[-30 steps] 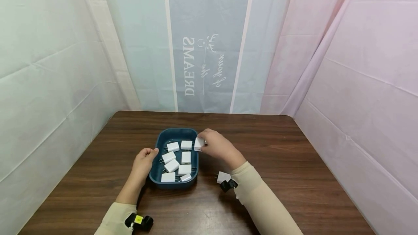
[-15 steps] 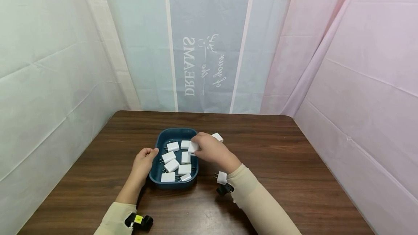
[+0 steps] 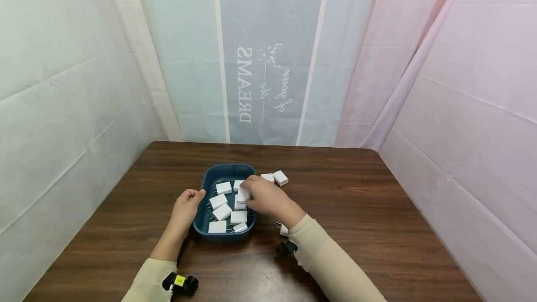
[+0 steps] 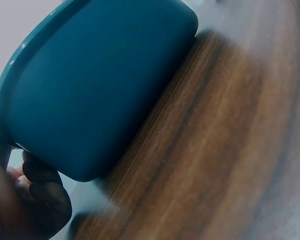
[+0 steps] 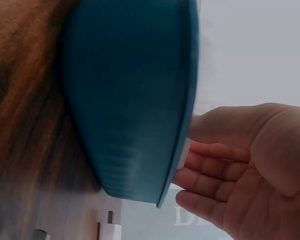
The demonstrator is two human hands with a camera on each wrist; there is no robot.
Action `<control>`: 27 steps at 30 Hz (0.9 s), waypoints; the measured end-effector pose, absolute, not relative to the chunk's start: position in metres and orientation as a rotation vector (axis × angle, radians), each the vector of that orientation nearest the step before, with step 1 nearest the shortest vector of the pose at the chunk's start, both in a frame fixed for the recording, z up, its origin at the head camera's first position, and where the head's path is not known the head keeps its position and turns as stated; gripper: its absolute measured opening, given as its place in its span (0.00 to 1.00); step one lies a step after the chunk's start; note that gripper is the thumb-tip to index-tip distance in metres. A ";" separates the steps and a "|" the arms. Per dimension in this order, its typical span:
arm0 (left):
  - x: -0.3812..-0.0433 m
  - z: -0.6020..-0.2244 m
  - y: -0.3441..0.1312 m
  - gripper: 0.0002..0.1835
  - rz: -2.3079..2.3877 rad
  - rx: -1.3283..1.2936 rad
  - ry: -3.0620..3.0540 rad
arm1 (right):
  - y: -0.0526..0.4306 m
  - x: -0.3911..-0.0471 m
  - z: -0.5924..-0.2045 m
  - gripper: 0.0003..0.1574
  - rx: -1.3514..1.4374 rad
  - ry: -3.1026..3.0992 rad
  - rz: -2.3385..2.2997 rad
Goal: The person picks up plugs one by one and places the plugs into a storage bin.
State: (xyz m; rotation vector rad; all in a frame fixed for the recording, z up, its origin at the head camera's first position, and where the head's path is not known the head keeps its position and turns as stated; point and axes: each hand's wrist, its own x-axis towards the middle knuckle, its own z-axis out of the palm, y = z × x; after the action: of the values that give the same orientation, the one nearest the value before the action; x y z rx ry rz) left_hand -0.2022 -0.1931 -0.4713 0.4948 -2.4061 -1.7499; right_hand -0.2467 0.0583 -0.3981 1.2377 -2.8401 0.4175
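Note:
Several white USB wall chargers with metal prongs lie inside a dark blue plastic tub (image 3: 228,168) on the table. My left hand (image 3: 186,206) holds the tub's left rim between thumb and fingers; the left wrist view shows those fingers (image 4: 44,182) curled below the rim. Over the tub's right half, my right hand (image 3: 270,199) pinches a white charger (image 3: 243,195) that overlaps others lying there. In the right wrist view the tub's side wall (image 5: 125,110) hides most of this charger, while the thumb and fingers reach over the rim.
On the wooden table (image 3: 344,190), two white chargers (image 3: 280,177) lie beyond the right hand. Another charger (image 3: 284,230) shows partly from behind the right sleeve. Fabric sheets stand along the table's back and both sides.
My right hand has carried the charger from the tub's right rim leftward over the inside. Two chargers on the table behind the hand have come into sight. The left hand stays on the rim.

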 end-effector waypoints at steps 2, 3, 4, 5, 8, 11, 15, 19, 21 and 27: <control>-0.202 -0.471 -0.193 0.20 -1.749 0.496 -2.411 | 0.057 -0.246 -0.401 0.25 1.246 -2.838 0.391; -0.202 -0.471 -0.193 0.20 -1.747 0.498 -2.412 | 0.057 -0.246 -0.402 0.25 1.254 -2.831 0.383; -0.202 -0.471 -0.193 0.20 -1.745 0.499 -2.411 | 0.056 -0.247 -0.403 0.25 1.261 -2.827 0.375; -0.202 -0.471 -0.193 0.20 -1.745 0.503 -2.410 | 0.055 -0.247 -0.405 0.25 1.269 -2.821 0.370; -0.202 -0.471 -0.193 0.20 -1.742 0.501 -2.410 | 0.052 -0.246 -0.407 0.25 1.294 -2.804 0.361; -0.202 -0.471 -0.193 0.20 -1.744 0.500 -2.409 | 0.049 -0.244 -0.408 0.24 1.307 -2.797 0.356; -0.202 -0.471 -0.193 0.20 -1.747 0.509 -2.411 | 0.046 -0.243 -0.411 0.24 1.304 -2.802 0.338; -0.202 -0.472 -0.193 0.20 -1.751 0.515 -2.410 | 0.044 -0.241 -0.413 0.23 1.296 -2.808 0.315; -0.202 -0.472 -0.193 0.21 -1.751 0.513 -2.409 | 0.044 -0.241 -0.413 0.23 1.297 -2.802 0.299; -0.203 -0.472 -0.194 0.21 -1.745 0.504 -2.414 | 0.042 -0.241 -0.413 0.23 1.317 -2.795 0.287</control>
State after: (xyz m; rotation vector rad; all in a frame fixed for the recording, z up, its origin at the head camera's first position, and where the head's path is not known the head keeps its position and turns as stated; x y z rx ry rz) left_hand -0.2033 -0.1940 -0.4719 0.5036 -2.4138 -1.7451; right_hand -0.2408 0.0421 -0.4128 1.3173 -2.7946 0.2867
